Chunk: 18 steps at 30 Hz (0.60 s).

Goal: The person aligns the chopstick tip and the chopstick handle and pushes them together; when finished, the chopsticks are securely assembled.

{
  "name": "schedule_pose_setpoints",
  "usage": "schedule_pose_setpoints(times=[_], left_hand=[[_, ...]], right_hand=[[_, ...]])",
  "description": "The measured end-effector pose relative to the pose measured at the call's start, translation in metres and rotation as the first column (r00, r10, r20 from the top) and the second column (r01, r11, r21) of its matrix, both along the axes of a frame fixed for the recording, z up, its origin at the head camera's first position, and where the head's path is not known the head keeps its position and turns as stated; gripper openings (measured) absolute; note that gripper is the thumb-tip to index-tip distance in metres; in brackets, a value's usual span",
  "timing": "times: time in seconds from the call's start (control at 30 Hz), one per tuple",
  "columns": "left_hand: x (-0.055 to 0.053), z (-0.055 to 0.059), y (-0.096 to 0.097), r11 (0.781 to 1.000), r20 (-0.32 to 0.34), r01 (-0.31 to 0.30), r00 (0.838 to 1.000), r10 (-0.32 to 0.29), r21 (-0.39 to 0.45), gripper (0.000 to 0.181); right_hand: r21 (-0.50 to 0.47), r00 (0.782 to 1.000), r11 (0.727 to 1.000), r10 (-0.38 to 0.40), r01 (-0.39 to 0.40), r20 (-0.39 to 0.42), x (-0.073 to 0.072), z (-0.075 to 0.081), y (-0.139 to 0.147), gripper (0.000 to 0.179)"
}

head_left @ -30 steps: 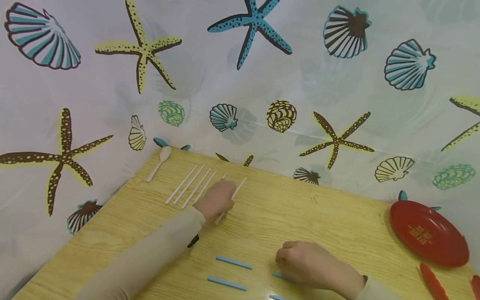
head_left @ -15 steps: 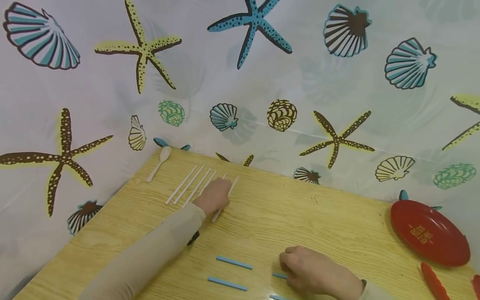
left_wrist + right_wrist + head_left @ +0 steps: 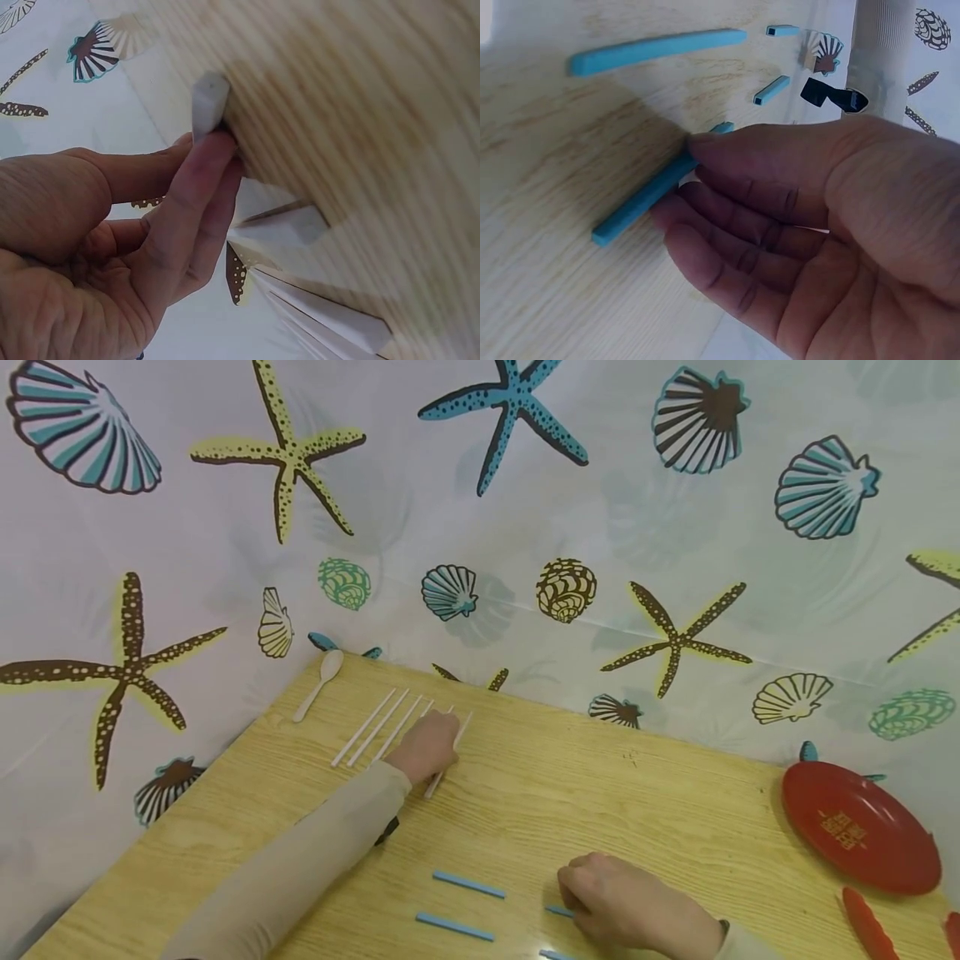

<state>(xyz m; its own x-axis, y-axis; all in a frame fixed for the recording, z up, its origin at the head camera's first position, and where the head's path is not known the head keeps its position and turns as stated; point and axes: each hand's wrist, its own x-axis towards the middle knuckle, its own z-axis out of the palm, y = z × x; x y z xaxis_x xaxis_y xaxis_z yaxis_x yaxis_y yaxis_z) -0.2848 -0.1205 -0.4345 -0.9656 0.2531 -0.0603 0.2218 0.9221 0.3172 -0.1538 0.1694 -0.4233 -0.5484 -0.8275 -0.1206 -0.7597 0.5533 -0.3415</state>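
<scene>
Two-handed work on a wooden counter (image 3: 517, 827). The left hand (image 3: 424, 748) pinches 1 white stick (image 3: 210, 101) between thumb and fingers; in the head view the stick slants along the right side of this hand, its 2 ends showing beyond and below the grip. 4 further white sticks (image 3: 363, 728) lie side by side to the left of the left hand, which partly covers the nearest ones. A white spoon (image 3: 318, 687) lies farther left of that hand, past the row.

The right hand (image 3: 630, 902) pinches 1 blue stick (image 3: 649, 193), thumb on one side and fingers on the other; whether the stick touches the counter cannot be told. 2 other blue sticks (image 3: 468, 885) lie well to the left of the right hand, and 1 more blue stick (image 3: 660, 51) lies just beside it, on the wearer's side.

A red plate (image 3: 858, 827) sits well to the right of the right hand; a red, wavy-edged piece (image 3: 867, 922) lies between them, below the plate. Behind both hands hangs a cloth (image 3: 517, 527) printed with shells and starfish.
</scene>
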Motion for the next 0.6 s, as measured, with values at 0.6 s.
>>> schedule_pose_setpoints(times=[0.6], left_hand=[[0.042, 0.029, 0.028, 0.984, -0.057, 0.122, 0.990, -0.130, -0.130, 0.023]], right_hand=[[0.007, 1.000, 1.000, -0.001, 0.001, 0.018, 0.000, -0.001, 0.002, 0.024]])
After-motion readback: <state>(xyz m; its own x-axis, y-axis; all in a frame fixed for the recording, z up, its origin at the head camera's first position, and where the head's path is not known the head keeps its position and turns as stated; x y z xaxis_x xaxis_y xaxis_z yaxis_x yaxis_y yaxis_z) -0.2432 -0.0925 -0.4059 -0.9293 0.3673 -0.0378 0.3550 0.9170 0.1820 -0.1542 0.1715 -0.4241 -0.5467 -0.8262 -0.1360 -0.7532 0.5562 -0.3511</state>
